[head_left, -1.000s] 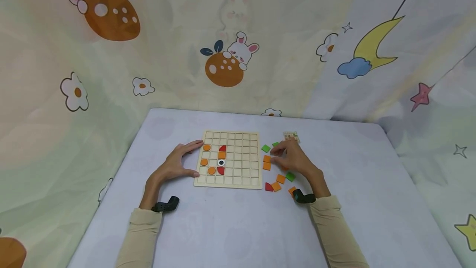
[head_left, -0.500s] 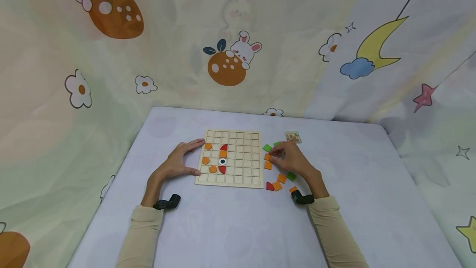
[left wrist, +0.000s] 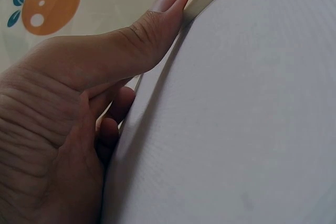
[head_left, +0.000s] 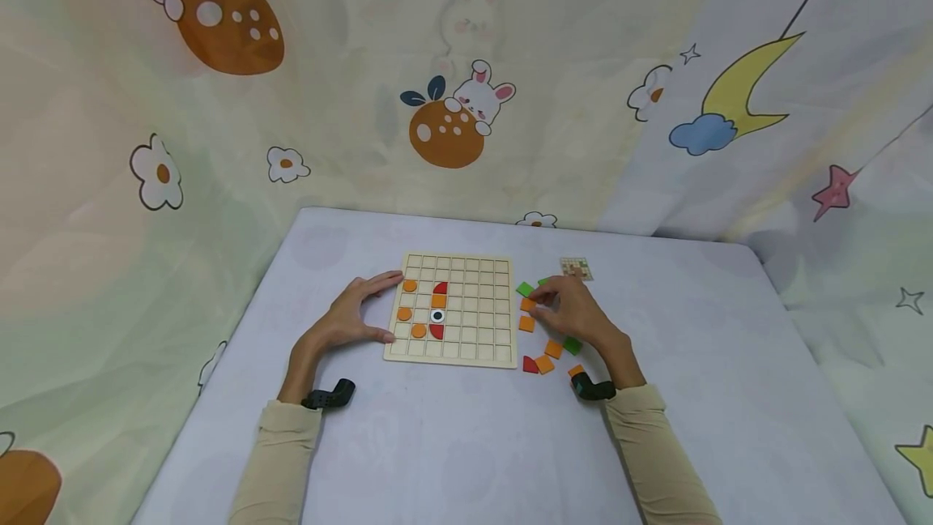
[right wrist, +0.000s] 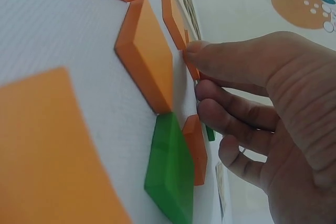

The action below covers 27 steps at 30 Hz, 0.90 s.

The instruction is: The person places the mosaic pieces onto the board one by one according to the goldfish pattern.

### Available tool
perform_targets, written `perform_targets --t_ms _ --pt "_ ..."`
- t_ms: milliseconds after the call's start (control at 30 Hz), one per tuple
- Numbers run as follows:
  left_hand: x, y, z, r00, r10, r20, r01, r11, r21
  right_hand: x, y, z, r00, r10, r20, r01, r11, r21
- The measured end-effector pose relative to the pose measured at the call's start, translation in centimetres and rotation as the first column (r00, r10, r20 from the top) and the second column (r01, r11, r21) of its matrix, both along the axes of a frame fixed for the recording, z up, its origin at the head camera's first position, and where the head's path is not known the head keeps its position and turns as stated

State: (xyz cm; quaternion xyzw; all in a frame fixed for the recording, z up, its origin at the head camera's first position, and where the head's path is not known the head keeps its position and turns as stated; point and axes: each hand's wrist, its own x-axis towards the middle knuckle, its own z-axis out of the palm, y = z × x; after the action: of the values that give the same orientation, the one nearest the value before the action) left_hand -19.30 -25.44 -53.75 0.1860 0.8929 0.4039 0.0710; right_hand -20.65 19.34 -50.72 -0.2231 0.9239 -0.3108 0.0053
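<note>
A wooden grid board (head_left: 474,322) lies flat on the table. My left hand (head_left: 344,319) touches its left edge, thumb and fingers spread apart; the left wrist view shows the thumb (left wrist: 149,32) against the board's side. Right of the board, my right hand (head_left: 581,314) pinches an orange square tile (head_left: 526,305), low among the loose pieces. Its thumb (right wrist: 226,59) presses that tile in the right wrist view. Orange round pieces (head_left: 411,286), red quarter-circle pieces (head_left: 436,332), an orange square (head_left: 439,300) and a black-and-white eye piece (head_left: 437,316) sit in the board's cells.
Beside the board lie more orange squares (head_left: 526,323), green squares (head_left: 524,289) and a red quarter-circle (head_left: 530,364). A small pattern card (head_left: 576,267) is behind the right hand. A printed cloth (head_left: 350,120) hangs beyond the table's back edge.
The orange tile at my right fingertips has shifted slightly away from me, leaving a gap to the orange square in front of it. My left hand stays at the board's edge.
</note>
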Motion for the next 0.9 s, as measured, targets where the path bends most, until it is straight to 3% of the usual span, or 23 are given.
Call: perform_targets --t_ms 367,667,900 --pt "0.03 0.06 0.08 1.000 -0.003 -0.003 0.003 1.000 -0.002 -0.21 0.38 -0.26 1.000 0.013 -0.024 -0.013 1.000 -0.011" --pt "0.05 0.03 0.17 1.000 -0.004 -0.008 0.004 1.000 -0.002 -0.20 0.70 -0.15 1.000 -0.024 -0.018 0.024 1.000 -0.017" --pt "0.01 -0.01 0.08 1.000 -0.008 -0.009 0.008 1.000 0.000 -0.19 0.60 0.20 1.000 0.008 -0.023 -0.009 1.000 -0.015"
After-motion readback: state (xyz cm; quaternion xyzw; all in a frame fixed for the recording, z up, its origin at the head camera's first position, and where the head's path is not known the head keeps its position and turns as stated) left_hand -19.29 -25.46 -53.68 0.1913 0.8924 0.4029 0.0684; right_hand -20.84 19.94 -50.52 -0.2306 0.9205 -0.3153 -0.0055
